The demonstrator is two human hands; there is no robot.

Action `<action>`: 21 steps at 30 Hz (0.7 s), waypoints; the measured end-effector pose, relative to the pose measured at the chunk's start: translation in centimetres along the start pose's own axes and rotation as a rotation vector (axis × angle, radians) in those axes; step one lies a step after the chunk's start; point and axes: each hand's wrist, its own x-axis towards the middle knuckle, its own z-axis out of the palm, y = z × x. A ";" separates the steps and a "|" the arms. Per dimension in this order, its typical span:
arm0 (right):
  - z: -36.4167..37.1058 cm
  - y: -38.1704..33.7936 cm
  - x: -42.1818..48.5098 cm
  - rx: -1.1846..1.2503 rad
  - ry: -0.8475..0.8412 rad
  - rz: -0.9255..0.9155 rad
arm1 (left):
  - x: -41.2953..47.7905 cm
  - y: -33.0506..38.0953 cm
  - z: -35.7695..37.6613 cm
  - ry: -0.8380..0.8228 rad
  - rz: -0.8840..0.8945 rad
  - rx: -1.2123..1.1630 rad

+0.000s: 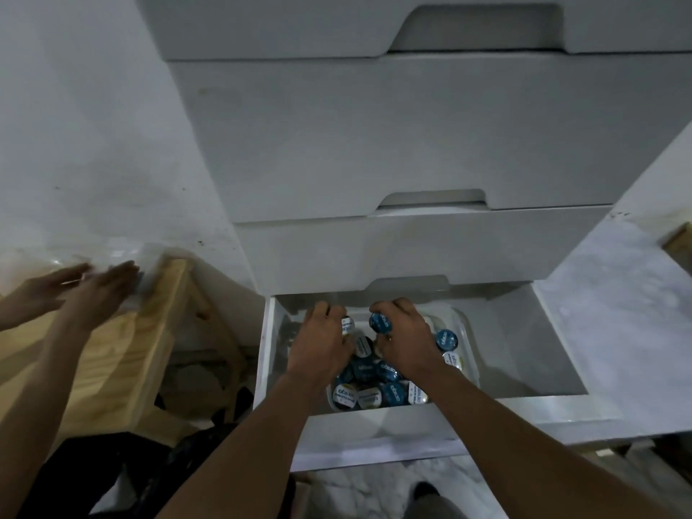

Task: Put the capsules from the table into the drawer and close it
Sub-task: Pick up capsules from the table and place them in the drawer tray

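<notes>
Far left: pale wooden table, top edge only. Two hands of a second person lie on it, fingers straight and together, against a blurred piece of clear plastic; what it is cannot be told. No capsules visible on the part of the table in view. Centre: white chest, upper drawers pushed in, bottom drawer pulled fully out. In the drawer's left half sits a clear tray, close to the left wall and reaching from near the back to the front edge. Tray holds a loose pile of capsules, blue lids and white lids mixed, several on their sides. Left hand is down in the tray near its back left corner, fingers bent downward and close together; a white-lidded capsule sits at the fingertips, gripped or only touched cannot be told. Right hand is just beside it over the tray's back middle, thumb and fingers pinched on a blue-lidded capsule, above the pile. More capsules lie along the tray's right edge, beside the right wrist. Right half of the drawer: bare white floor.
</notes>
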 end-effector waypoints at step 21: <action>0.7 1.3 2.2 0.031 -0.106 0.001 | 1.4 0.2 1.3 -0.050 -0.130 0.027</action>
